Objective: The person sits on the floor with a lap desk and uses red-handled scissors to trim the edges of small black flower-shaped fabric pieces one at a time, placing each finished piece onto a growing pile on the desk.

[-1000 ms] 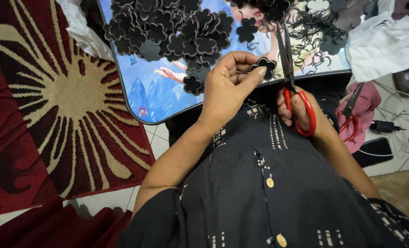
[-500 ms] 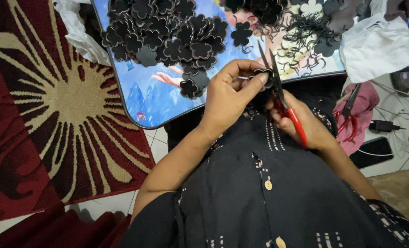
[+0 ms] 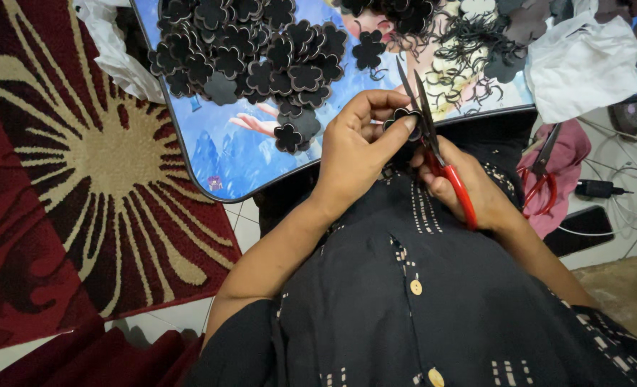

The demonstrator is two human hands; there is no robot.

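A good heap of black flower cutouts (image 3: 250,54) already lies on the desk (image 3: 211,154), piled at about eleven o'clock from the hands, and a single finished flower (image 3: 288,137) sits apart at its near edge, so much of the cutting looks done; how many are left to cut I cannot tell. One more is in hand: the left hand (image 3: 358,143) is closed around a small black flower piece (image 3: 403,117), pinched between thumb and fingertips just above the lap, and the right hand (image 3: 465,190) grips the red-handled scissors (image 3: 433,147), whose thin dark blades stand slightly parted and pointing to twelve o'clock, right beside the piece. At one o'clock a tangle of thin black trimmings (image 3: 476,46) is strewn on the desk, which I take for offcuts. The cutouts look matte and soft, like foam or felt sheet, each with rounded lobes. The desk top is glossy, with a bright blue printed picture and a dark rounded rim. A crumpled white bag (image 3: 583,61) lies at two o'clock, a second pair of scissors (image 3: 540,179) rests on pink cloth at three o'clock, and a dark red rug (image 3: 82,179) with a cream sunburst lies at nine o'clock.
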